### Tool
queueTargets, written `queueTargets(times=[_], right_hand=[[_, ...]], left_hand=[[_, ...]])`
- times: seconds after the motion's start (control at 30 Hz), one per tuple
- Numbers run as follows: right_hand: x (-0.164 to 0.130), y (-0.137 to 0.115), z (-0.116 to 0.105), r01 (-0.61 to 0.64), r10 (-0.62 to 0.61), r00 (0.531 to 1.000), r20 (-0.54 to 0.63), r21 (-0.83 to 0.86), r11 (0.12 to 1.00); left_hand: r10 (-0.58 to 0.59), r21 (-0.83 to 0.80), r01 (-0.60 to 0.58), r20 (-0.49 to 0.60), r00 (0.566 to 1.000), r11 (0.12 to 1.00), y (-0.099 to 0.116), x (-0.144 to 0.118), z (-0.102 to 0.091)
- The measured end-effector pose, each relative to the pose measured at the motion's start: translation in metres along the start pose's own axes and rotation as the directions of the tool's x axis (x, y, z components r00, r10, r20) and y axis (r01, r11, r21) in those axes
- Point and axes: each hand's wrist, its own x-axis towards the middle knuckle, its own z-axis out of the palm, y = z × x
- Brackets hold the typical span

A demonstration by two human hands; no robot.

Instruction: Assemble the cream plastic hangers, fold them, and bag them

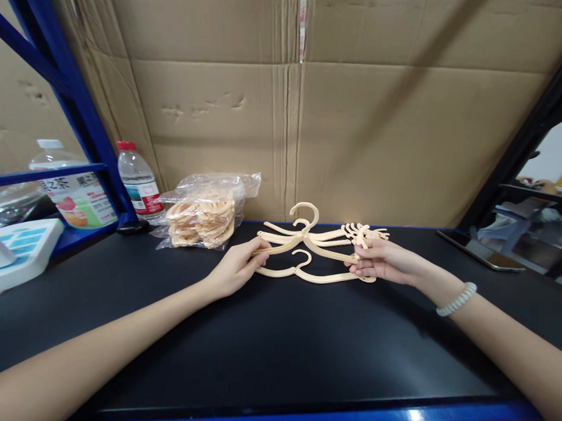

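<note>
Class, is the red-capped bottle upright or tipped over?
Upright: the bottle stands on its base, red cap on top, beside the bag of hangers.

Your hands on the cream hangers

Your left hand (235, 267) and right hand (382, 262) pinch opposite ends of a cream plastic hanger (307, 239); another hanger (313, 274) lies on the black table (275, 340).

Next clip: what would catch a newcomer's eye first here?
Dead centre on the black tabletop, the left hand and right hand pinch opposite ends of small cream plastic hangers. Another cream hanger lies just in front. Left of them sits a clear plastic bag of cream hangers, with brown cardboard sheets behind.
</note>
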Motion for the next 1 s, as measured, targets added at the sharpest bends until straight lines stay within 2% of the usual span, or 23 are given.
queueTargets(times=[0.23, 0.5, 0.63, 0.77, 0.9, 1.0], right_hand=[[-0.001, 0.0, 0.002, 0.025, -0.026, 1.0, -0.012, -0.056, 0.998], [-0.001, 0.003, 0.013, 0.132, -0.158, 0.977, -0.146, -0.17, 0.977], [-0.001, 0.003, 0.016, 0.16, -0.185, 0.965, -0.188, -0.143, 0.977], [-0.001, 0.002, 0.017, 0.202, -0.215, 0.959, -0.182, -0.089, 0.975], [-0.001, 0.002, 0.017, 0.206, -0.219, 0.962, -0.166, -0.09, 0.974], [-0.001, 0.0, 0.013, 0.236, -0.246, 0.96, -0.134, -0.09, 0.968]], left_hand=[[0.002, 0.013, -0.003, 0.007, 1.0, 1.0, -0.003, -0.001, 0.001], [0.006, 0.025, -0.007, 0.018, 1.0, 1.0, 0.001, -0.001, 0.001], [0.008, 0.058, -0.009, 0.006, 1.0, 0.998, 0.001, -0.001, 0.002], [0.051, 0.238, -0.049, -0.003, 0.999, 0.97, 0.004, -0.001, 0.002], [0.173, 0.512, -0.17, 0.042, 0.984, 0.842, 0.012, -0.001, -0.002], [0.205, 0.592, -0.209, 0.076, 0.976, 0.778, 0.018, 0.0, -0.011]])
